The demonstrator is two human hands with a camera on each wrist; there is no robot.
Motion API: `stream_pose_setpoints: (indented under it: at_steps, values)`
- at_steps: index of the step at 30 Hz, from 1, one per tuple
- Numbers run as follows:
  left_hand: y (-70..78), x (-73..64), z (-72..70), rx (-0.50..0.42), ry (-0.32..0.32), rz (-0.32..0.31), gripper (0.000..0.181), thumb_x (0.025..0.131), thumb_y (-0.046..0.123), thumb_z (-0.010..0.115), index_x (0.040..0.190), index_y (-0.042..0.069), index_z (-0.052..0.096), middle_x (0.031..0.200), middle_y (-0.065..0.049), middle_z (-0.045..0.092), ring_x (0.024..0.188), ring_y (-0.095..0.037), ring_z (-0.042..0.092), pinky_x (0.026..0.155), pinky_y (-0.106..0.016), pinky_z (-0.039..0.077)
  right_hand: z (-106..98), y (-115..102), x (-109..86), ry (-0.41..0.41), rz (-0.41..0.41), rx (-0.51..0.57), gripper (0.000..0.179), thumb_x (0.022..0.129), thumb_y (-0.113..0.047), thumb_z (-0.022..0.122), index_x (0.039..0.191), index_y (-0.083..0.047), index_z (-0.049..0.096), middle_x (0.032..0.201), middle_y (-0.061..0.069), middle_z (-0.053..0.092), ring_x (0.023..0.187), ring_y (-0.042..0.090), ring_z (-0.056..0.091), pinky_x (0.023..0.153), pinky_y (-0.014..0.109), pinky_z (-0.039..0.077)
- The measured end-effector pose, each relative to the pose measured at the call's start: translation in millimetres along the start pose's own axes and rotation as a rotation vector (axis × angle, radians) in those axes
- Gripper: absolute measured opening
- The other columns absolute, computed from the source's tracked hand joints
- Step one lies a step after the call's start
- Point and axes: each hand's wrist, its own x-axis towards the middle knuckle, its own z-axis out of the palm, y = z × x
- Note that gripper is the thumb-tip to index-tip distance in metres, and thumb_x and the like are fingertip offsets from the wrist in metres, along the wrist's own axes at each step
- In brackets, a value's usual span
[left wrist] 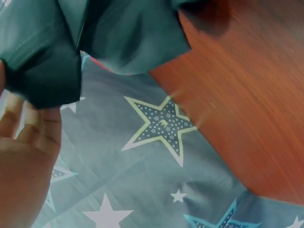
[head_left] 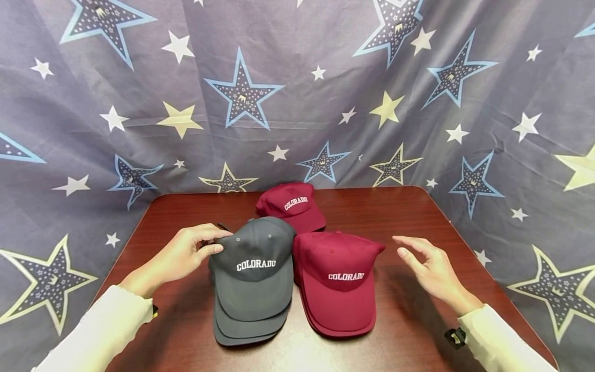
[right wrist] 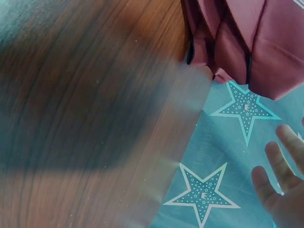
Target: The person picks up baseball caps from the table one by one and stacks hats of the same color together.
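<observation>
Two stacks of baseball caps lettered COLORADO stand side by side on the table. My left hand [head_left: 192,250] pinches the top grey cap [head_left: 255,248] by the left side of its crown. Below it, the brim of another grey cap [head_left: 251,338] pokes out. In the left wrist view, grey fabric [left wrist: 42,80] sits between the thumb, at the frame edge, and the fingers [left wrist: 31,123]. My right hand [head_left: 432,268] hovers right of the stacked red caps [head_left: 341,258], apart from them, fingers extended and holding nothing. The right wrist view shows its spread fingers [right wrist: 275,156] near the red crowns [right wrist: 270,52].
Behind the two stacks lies another red cap [head_left: 293,206], partly covered by the grey one. The dark wooden table [head_left: 372,212] has rounded back corners. A grey curtain [head_left: 288,93] printed with stars hangs behind it and along both sides.
</observation>
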Motion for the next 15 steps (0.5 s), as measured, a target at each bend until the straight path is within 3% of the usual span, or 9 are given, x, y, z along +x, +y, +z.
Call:
stream_pose_setpoints:
  at_steps: [4,10,15]
  values:
    - [2.7,-3.0,1.9,0.123,0.012,-0.003,0.046,0.086,0.000,0.081,0.128,0.015,0.071,0.111,0.008,0.067,0.089,-0.009,0.060,0.072,-0.022,0.051,1,-1,0.4,-0.001,0.001,-0.003,0.036,0.094,-0.008,0.074,0.129,-0.017,0.072,0.123,0.003,0.071,0.117,-0.009,0.055,0.096,0.006,0.037]
    - [20.6,3.1,13.2,0.303,0.080,-0.048,0.069,0.082,0.037,0.087,0.145,0.030,0.059,0.130,0.004,0.058,0.119,-0.015,0.055,0.090,-0.042,0.051,2,-1,-0.1,-0.001,0.001,-0.013,0.036,0.095,-0.009,0.074,0.129,-0.019,0.072,0.123,0.003,0.072,0.117,-0.008,0.056,0.095,0.006,0.037]
    - [28.8,13.1,25.7,0.402,0.094,0.059,0.068,0.081,0.045,0.086,0.142,0.025,0.063,0.133,-0.007,0.059,0.125,-0.026,0.054,0.097,-0.050,0.048,3,0,-0.5,-0.003,-0.004,-0.015,0.035,0.095,-0.009,0.074,0.129,-0.018,0.072,0.123,0.003,0.072,0.117,-0.009,0.055,0.096,0.006,0.037]
